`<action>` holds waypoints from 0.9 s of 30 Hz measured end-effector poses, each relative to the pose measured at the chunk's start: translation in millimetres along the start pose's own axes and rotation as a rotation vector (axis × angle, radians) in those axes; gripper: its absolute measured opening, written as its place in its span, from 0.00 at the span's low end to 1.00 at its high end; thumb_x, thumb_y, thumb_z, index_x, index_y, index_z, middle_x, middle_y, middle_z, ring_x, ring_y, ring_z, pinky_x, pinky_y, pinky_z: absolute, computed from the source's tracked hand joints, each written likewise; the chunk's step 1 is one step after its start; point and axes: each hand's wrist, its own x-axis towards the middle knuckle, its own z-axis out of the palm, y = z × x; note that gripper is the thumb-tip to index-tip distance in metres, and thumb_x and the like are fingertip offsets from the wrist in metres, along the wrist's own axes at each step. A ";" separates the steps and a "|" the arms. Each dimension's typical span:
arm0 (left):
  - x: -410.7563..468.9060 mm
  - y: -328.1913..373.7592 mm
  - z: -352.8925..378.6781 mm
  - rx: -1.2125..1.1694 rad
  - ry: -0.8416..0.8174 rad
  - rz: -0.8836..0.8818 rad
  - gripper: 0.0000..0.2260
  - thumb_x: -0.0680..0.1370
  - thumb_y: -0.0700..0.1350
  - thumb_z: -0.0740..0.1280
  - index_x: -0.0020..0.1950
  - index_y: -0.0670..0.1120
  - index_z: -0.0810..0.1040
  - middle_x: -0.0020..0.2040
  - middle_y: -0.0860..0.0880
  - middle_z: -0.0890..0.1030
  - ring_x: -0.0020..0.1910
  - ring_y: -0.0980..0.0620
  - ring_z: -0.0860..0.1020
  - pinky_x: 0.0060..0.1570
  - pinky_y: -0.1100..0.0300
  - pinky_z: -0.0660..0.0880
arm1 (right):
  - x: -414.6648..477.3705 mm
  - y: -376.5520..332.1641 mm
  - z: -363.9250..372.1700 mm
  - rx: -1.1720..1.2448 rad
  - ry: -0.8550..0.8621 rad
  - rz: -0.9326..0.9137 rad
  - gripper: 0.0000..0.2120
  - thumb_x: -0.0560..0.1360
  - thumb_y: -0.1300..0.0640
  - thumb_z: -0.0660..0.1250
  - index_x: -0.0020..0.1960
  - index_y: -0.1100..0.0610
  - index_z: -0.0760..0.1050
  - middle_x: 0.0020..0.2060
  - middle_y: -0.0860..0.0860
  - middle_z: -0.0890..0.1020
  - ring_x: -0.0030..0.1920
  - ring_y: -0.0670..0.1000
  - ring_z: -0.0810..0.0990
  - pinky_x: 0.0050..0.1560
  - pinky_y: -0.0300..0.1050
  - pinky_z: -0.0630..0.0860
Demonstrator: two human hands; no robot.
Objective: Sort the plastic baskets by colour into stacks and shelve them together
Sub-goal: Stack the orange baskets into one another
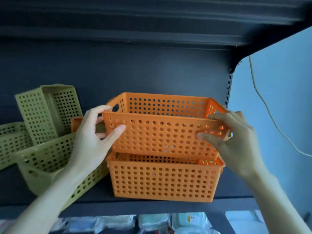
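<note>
So I've got both hands on the upper orange basket (pixel 162 132) right now. My left hand (pixel 94 137) is clamped on its left end, thumb pressed flat on the front wall and the other fingers curled round the corner by the handle slot. My right hand (pixel 236 142) pinches the right end the same way, thumb on the front wall and fingertips (pixel 217 118) hooked over the rim. The basket sits tilted, its bottom just dipping into the mouth of the lower orange basket (pixel 163 179), which stands on the dark shelf (pixel 94 206).

Room-wise: plenty of open air above my fingers up to the underside of the upper shelf (pixel 152 22). Just right of my right fingertips is the slotted metal upright (pixel 228 88), pretty close to that end of the basket. Left of my left knuckles it's crowded: a green basket (pixel 47 157) lies just under my wrist, another green basket (pixel 45 112) stands on end behind it, and a third green basket (pixel 10 142) is at the far left. A bit of another orange rim (pixel 76 124) pokes out behind my left hand.

All the baskets are smooth matte plastic, rectangular with rounded corners, walls punched with rows of round holes. Below the shelf edge there are blurry packaged goods (pixel 168 223).
</note>
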 end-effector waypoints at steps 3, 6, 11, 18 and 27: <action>-13.0 -8.1 -0.3 -0.001 -0.006 -0.024 0.20 0.70 0.53 0.69 0.60 0.56 0.70 0.62 0.50 0.73 0.60 0.62 0.71 0.43 0.66 0.78 | -13.6 -5.0 1.0 0.000 -0.056 0.057 0.18 0.62 0.54 0.77 0.50 0.56 0.78 0.38 0.42 0.74 0.43 0.53 0.70 0.45 0.28 0.66; -22.6 -19.7 1.0 0.057 -0.042 -0.024 0.20 0.72 0.53 0.68 0.62 0.54 0.70 0.60 0.50 0.74 0.58 0.60 0.73 0.49 0.61 0.78 | -23.1 -2.1 5.7 -0.024 -0.108 0.131 0.18 0.63 0.56 0.78 0.51 0.57 0.78 0.40 0.38 0.73 0.46 0.52 0.70 0.46 0.27 0.64; -43.0 -42.0 7.7 0.405 -0.011 0.075 0.23 0.72 0.61 0.62 0.57 0.46 0.77 0.60 0.44 0.72 0.59 0.50 0.70 0.59 0.58 0.66 | -44.2 5.4 20.9 -0.104 -0.213 0.186 0.20 0.68 0.45 0.72 0.54 0.56 0.77 0.49 0.45 0.75 0.54 0.52 0.68 0.58 0.41 0.65; -52.5 -41.8 46.1 0.562 0.005 0.407 0.15 0.78 0.54 0.61 0.47 0.45 0.81 0.47 0.49 0.82 0.52 0.50 0.77 0.66 0.41 0.60 | -64.8 4.4 41.4 -0.247 -0.137 0.115 0.23 0.72 0.37 0.58 0.48 0.55 0.80 0.48 0.48 0.82 0.53 0.57 0.71 0.55 0.59 0.70; -53.6 -40.5 60.9 0.671 0.142 0.458 0.14 0.78 0.52 0.62 0.39 0.45 0.79 0.34 0.51 0.79 0.36 0.48 0.75 0.48 0.51 0.64 | -66.7 14.0 46.7 -0.294 -0.061 0.101 0.23 0.74 0.37 0.58 0.42 0.55 0.80 0.38 0.49 0.81 0.45 0.55 0.72 0.46 0.55 0.73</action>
